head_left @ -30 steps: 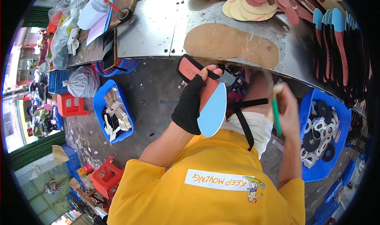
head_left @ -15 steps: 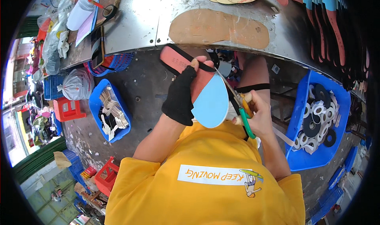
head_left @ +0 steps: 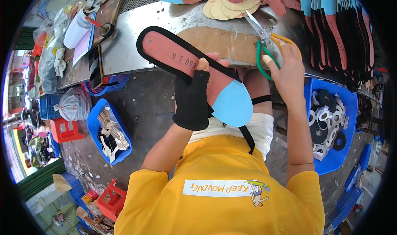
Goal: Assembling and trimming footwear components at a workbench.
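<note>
My left hand [head_left: 194,96], in a black fingerless glove, grips a shoe insole [head_left: 194,65] at its middle. The insole is pink with a black edge strip and a light blue heel end, and it points up-left over the metal table edge. A loose end of black strip [head_left: 248,138] hangs from it over my lap. My right hand [head_left: 285,67] holds scissors [head_left: 260,34] with green and yellow handles, blades pointing up-left over the table. A brown sole-shaped board [head_left: 225,42] lies on the table between the hands.
Stacked insoles in tan, red and blue [head_left: 331,24] cover the table's back and right. A blue bin of tape rolls [head_left: 326,123] stands at my right; a blue bin of strips [head_left: 108,131] and red crates [head_left: 66,129] at my left. Bags, papers and tape clutter the left bench [head_left: 82,28].
My right hand rose from beside the insole's heel up to the table edge with the scissors. My left hand tilted the insole up and leftward, showing its full length.
</note>
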`<state>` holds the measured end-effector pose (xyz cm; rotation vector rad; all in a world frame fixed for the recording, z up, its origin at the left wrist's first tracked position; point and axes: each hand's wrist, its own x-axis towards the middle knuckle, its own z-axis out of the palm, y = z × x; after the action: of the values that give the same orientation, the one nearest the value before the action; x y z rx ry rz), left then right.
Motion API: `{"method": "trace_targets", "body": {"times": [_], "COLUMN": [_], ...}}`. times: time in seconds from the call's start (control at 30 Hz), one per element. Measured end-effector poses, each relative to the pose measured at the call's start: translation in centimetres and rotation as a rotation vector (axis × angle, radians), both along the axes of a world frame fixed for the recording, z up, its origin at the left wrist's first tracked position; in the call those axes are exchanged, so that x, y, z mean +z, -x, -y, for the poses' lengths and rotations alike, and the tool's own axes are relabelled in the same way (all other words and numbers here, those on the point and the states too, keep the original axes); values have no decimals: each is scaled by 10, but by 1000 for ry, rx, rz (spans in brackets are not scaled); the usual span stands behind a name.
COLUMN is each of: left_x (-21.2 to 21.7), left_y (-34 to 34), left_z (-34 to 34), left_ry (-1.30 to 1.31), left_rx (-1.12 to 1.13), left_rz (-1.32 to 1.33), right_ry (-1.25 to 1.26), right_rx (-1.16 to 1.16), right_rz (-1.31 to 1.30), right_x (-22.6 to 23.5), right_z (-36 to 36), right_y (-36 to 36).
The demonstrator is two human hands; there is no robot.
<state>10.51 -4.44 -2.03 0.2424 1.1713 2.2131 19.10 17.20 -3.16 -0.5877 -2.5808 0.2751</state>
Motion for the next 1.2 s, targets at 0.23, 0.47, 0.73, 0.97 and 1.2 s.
{"method": "trace_targets", "body": {"times": [0.23,0.47,0.73,0.97,1.2], "left_x": [2,-6,-1,0,-6], "left_y": [4,2,12,1,0], "left_z": [-16,-30,-27,-20,-18], "left_ry": [101,50,491,523,543], "left_rx": [-11,44,17,-9,-253], "left_rz": [19,-4,-354,-583,-693], "right_ry": [-128,1210,1136,537,831], "right_rx": [-119,210,324,425,387], "right_rz": [-16,96,-143,-372,-395], "right_x": [-17,31,25,23,35], "right_z": [-52,39,48,44,27], "right_y": [22,11,18,28,63]}}
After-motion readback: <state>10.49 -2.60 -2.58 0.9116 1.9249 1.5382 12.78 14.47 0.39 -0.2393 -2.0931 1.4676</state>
